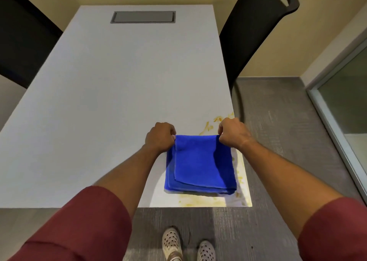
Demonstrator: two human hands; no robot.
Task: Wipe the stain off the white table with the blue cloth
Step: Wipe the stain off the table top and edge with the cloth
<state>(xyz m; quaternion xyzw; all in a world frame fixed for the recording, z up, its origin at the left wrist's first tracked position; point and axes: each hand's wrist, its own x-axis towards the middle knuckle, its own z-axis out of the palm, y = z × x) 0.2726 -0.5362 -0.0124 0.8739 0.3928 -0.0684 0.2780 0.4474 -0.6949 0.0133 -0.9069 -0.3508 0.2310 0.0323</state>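
Note:
A folded blue cloth point(200, 165) lies flat on the near right corner of the white table point(103, 93). My left hand point(159, 136) pinches the cloth's far left corner, and my right hand point(231, 132) pinches its far right corner. A yellowish stain point(210, 124) smears the table just beyond the cloth, between my hands and the right edge. More yellow smears run along the table's right edge and near edge beside the cloth. The cloth hides part of the stained area.
A grey rectangular hatch point(143, 17) is set into the table's far end. A black chair point(256, 28) stands at the table's right side and another dark chair point(21, 40) at the left. Grey floor and a glass panel point(345, 105) lie to the right.

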